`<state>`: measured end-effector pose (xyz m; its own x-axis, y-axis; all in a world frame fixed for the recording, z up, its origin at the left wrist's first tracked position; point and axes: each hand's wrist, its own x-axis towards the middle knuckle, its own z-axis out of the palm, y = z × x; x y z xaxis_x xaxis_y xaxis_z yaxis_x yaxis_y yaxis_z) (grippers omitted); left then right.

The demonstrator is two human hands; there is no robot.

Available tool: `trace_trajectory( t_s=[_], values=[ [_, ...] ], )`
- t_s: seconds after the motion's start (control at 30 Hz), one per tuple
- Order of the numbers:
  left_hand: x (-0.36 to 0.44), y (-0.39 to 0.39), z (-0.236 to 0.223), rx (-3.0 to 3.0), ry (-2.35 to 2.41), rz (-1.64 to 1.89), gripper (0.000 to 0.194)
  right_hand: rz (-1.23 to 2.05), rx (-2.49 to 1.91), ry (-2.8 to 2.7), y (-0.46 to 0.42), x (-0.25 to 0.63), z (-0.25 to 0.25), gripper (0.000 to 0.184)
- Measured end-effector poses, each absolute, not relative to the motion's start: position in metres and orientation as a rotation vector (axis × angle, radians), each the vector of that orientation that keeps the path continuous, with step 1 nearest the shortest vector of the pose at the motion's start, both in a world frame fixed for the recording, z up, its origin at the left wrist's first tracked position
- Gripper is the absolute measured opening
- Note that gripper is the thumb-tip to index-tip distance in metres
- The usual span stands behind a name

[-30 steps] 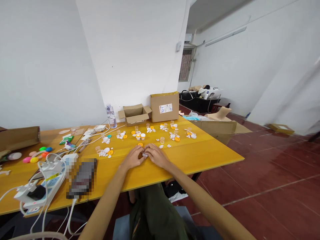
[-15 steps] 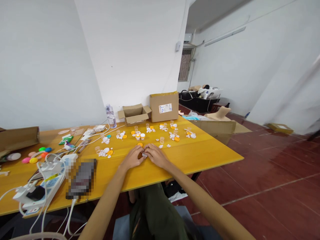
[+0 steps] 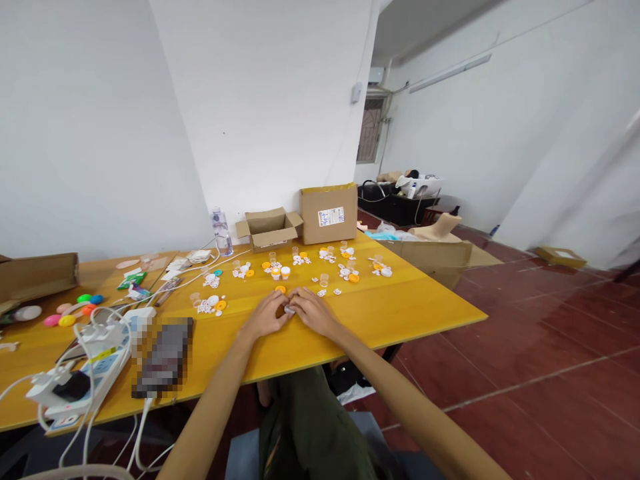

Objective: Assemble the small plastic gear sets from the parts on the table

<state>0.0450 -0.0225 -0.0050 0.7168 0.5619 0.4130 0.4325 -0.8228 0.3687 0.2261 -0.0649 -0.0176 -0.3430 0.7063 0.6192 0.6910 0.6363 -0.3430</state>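
My left hand (image 3: 267,315) and my right hand (image 3: 311,311) meet over the near middle of the yellow table (image 3: 395,304). Between their fingertips is a small whitish plastic piece (image 3: 289,309), mostly covered by the fingers, so its exact kind does not show. Both hands are closed around it. Just beyond the fingers lies an orange round part (image 3: 281,289). Past that stand two small white cups, one with an orange rim (image 3: 276,273) and one all white on top (image 3: 285,273). A clear plastic cup (image 3: 324,280) stands to the right, with small white pieces (image 3: 322,293) beside it.
Several piles of white and orange parts (image 3: 214,304) with clear cups spread across the table. At the back are an open carton (image 3: 270,230), a closed carton (image 3: 329,215) and a bottle (image 3: 222,232). Left are a power strip (image 3: 107,370), cables, a pixelated dark object (image 3: 164,357) and coloured eggs (image 3: 67,321).
The view has shifted very slightly. Both hands stay in place around the small piece, with no clear movement of the fingers, and the parts on the table lie as before.
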Motion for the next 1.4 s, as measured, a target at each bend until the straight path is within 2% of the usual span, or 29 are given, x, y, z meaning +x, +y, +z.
trace_trajectory(
  t_s=[0.3, 0.47, 0.87, 1.4],
  values=[
    [0.045, -0.022, -0.005, 2.683, 0.784, 0.771, 0.006, 0.031, -1.080, -2.065, -0.064, 0.226, -0.019, 0.016],
    [0.044, -0.022, -0.007, 2.666, 0.805, 0.770, 0.006, -0.075, -1.116, -1.924, -0.062, 0.233, -0.024, 0.019],
    [0.043, -0.025, -0.004, 2.631, 0.805, 0.762, 0.008, -0.359, -1.576, -1.674, -0.064, 0.312, -0.038, 0.022],
    [0.044, -0.022, -0.006, 2.654, 0.847, 0.803, 0.005, -0.487, -1.551, -2.072, -0.073, 0.289, -0.027, 0.017]
  ],
)
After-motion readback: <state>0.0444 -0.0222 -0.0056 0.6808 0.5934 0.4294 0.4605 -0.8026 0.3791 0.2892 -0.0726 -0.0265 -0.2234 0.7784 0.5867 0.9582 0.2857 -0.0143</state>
